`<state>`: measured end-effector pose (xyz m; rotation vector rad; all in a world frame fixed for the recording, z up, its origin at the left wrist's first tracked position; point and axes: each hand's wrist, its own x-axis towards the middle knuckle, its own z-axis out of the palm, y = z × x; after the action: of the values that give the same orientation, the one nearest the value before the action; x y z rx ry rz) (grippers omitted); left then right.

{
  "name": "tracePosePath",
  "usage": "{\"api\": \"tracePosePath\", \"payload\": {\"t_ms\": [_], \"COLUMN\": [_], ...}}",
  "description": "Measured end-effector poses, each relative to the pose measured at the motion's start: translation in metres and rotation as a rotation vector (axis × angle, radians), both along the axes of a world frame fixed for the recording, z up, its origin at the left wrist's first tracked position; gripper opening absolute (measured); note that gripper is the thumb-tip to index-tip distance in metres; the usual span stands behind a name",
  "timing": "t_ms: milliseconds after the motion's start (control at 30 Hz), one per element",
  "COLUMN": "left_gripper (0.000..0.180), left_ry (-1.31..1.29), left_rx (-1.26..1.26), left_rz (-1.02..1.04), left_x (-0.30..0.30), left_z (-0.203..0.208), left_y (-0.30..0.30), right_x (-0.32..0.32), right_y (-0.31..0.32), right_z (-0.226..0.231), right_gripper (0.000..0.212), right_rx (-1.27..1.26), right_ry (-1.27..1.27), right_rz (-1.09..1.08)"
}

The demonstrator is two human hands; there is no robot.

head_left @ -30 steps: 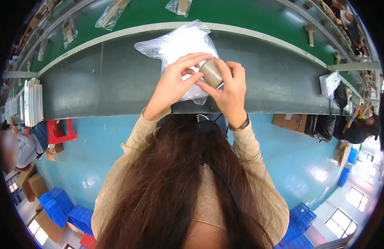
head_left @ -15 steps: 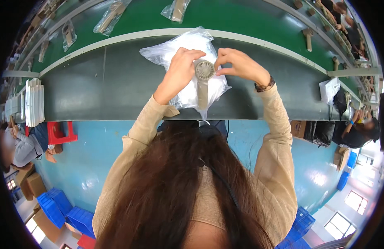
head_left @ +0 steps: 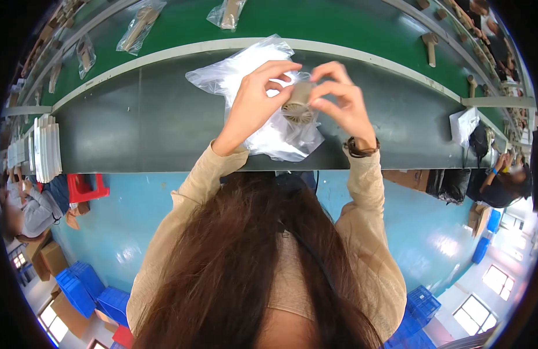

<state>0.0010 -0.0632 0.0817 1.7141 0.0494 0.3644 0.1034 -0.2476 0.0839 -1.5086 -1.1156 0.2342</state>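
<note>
A small beige handheld fan [head_left: 299,107] with a round ribbed grille is tilted between my hands, its grille end toward me. The thumb of my left hand [head_left: 258,96] lies against its left side, with the index finger curved above. My right hand [head_left: 346,102] has bent fingertips at the fan's right side and is slightly blurred. Fingers partly hide the fan's far end. Under the fan and hands lies a pile of clear plastic bags [head_left: 269,142] on the dark worktable [head_left: 182,116].
Beyond a pale rail, a green conveyor [head_left: 327,23] carries bagged fans [head_left: 140,29] and an unbagged fan [head_left: 430,49]. White sheets [head_left: 47,148] are stacked at the table's left. A white bag [head_left: 464,125] lies right. A red stool [head_left: 88,187] and blue crates [head_left: 80,288] stand on the floor.
The fan has turned from handle toward me to grille end toward me. My right hand has closed in on it from the right. The bagged fans on the conveyor have shifted left.
</note>
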Motion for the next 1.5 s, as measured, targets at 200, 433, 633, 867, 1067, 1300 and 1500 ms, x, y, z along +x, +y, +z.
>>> {"api": "tracePosePath", "payload": {"t_ms": [200,433,633,867,1067,1300,1500], "left_gripper": [0.03,0.03,0.05,0.031,0.012,0.019,0.02], "left_ry": [-0.163,0.287,0.123,0.082,0.153,0.395,0.417], "left_rx": [-0.614,0.417,0.882,0.913,0.886,0.595,0.493], "left_rz": [0.046,-0.261,-0.038,-0.059,0.016,0.009,-0.008], "left_x": [0.014,-0.048,-0.068,-0.054,-0.059,-0.062,-0.055], "left_z": [0.005,-0.032,-0.075,-0.076,-0.064,-0.06,-0.072], "left_y": [0.007,-0.013,-0.039,-0.024,-0.029,-0.021,-0.019], "right_x": [0.012,0.223,0.369,0.419,0.372,0.408,0.455], "right_y": [0.029,0.015,0.075,0.092,0.053,-0.124,-0.182], "right_z": [-0.006,-0.044,-0.12,-0.167,-0.104,-0.085,-0.101], "right_gripper": [0.011,0.02,0.029,0.031,0.026,0.065,0.087], "right_rx": [0.32,0.187,-0.02,-0.013,-0.134,-0.857,-0.936], "right_ry": [0.383,0.082,-0.088,0.103,-0.075,-0.715,-0.26], "right_rz": [-0.148,-0.683,-1.05,-0.834,-0.959,-1.571,-1.464]}}
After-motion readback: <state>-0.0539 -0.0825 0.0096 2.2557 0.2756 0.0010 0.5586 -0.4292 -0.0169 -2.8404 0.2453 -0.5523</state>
